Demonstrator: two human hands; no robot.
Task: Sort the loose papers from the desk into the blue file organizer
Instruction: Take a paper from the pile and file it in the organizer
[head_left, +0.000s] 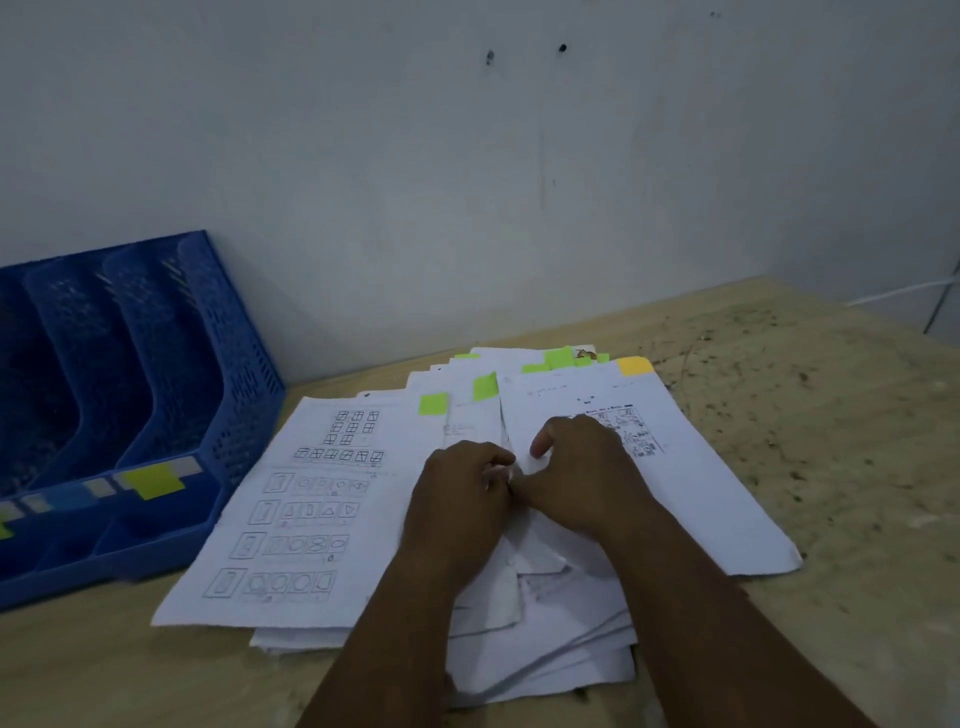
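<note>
At the middle of the pale, speckled wooden table (779, 415) lies a loose, fanned heap of white printed paper sheets (291, 519), several tagged at their far edges with green sticky notes (433, 404) and one with a yellow tab (635, 365). Both hands meet on top of the heap: the left hand (457, 493) has its fingers curled and seems to pinch a sheet edge, and the right hand (582, 467) is curled beside it, touching it, with the thumb raised and the fingertips apparently on the same edge. Exactly which sheet they hold I cannot tell, since the hands cover the spot. Such paper should be light, limp and slippery sheet on sheet, so a single page will likely sag and drag its neighbours; taking hold at a free edge or corner while the other hand steadies the heap looks wisest, and the ragged near edges suggest that it tears easily. Just beside the heap on the left stands the blue perforated plastic file organizer (244, 374), its upright slots open toward the camera, with a yellow-green label (154, 480) and paler ones on its front lip; its near right corner almost touches the leftmost sheet of shape puzzles. Behind is a plain whitish wall (467, 156). The organizer's left part is cut off by the frame, its slots are too dark to see inside, and the print on the right-hand sheet is too blurred to read.
</note>
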